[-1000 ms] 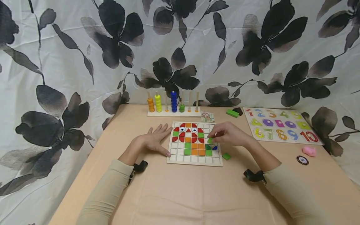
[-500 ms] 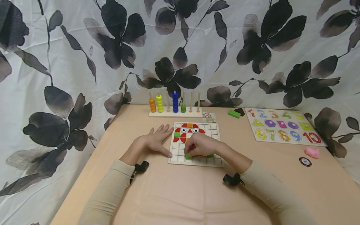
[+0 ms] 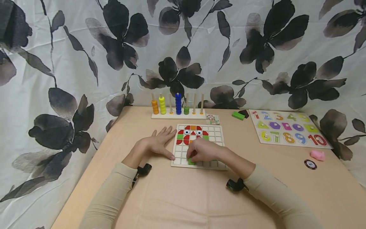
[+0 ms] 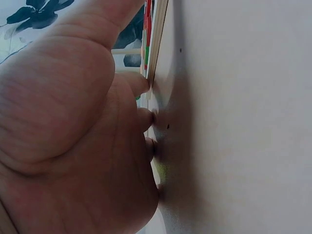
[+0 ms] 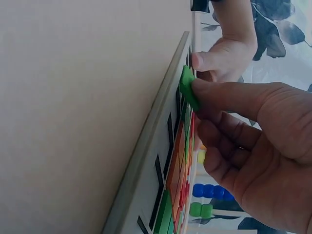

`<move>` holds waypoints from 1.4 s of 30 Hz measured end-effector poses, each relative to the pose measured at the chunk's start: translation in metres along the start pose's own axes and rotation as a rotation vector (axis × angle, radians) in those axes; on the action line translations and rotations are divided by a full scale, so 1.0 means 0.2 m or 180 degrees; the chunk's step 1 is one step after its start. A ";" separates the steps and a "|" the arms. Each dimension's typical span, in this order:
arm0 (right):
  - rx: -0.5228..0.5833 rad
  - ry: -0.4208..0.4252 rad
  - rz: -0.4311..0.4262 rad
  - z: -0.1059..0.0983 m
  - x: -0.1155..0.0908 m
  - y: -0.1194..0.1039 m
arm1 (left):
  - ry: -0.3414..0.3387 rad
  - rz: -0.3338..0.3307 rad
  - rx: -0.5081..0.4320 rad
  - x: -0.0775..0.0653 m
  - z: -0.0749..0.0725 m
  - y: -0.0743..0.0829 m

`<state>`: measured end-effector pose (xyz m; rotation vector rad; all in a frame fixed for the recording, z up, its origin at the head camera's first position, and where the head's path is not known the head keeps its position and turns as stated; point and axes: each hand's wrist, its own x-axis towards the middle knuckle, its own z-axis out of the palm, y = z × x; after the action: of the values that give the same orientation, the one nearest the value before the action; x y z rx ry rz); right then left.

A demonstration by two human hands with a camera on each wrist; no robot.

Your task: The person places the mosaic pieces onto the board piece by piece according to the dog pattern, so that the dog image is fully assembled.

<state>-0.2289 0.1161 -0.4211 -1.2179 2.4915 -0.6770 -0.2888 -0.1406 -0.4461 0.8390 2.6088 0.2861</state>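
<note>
A white gridded board lies on the table, bearing a picture of red, orange and green tiles with two eye tiles. Between its thumb and fingers my right hand pinches a green tile, tilted over the board's lower left part. That hand hides much of the lower picture. At the board's left edge rests my left hand, palm down with spread fingers, its thumb at the lower left corner. In the right wrist view, green tiles and orange tiles sit in the grid.
Behind the board stand a peg rack with coloured beads and a small picture card. To the right are a green block, a dark piece, a number puzzle board, a pink figure and a round chip.
My right hand has carried the green tile leftward from the board's right side to its lower left, then lowered slightly. The left hand has stayed at the board's edge.
</note>
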 end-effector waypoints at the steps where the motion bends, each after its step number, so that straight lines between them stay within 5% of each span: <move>1: -0.0059 0.0004 0.0009 0.00 0.00 0.00 | -0.0006 0.0000 0.0001 0.00 0.00 0.00; 5: -0.0118 0.0037 -0.0026 0.00 -0.02 0.01 | -0.0023 0.0004 0.0007 0.00 0.00 0.00; 11: 0.0254 0.0308 -0.0098 -0.09 -0.18 0.12 | -0.0014 0.0012 0.0006 0.00 0.00 -0.01; 21: 0.0368 0.0447 0.0282 -0.16 -0.50 0.31 | 0.0012 0.0009 0.0020 0.00 0.00 -0.01; 27: 0.0490 0.0309 0.0510 -0.17 -0.66 0.41 | 0.0012 0.0007 -0.0012 0.00 0.00 -0.01; 42: 0.0577 0.0115 0.0681 -0.15 -0.71 0.44 | 0.0005 0.0027 -0.0012 0.00 0.00 0.00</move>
<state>-0.2154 0.2839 -0.4343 -0.8684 2.4786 -0.8514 -0.2889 -0.1408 -0.4452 0.8490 2.6060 0.2939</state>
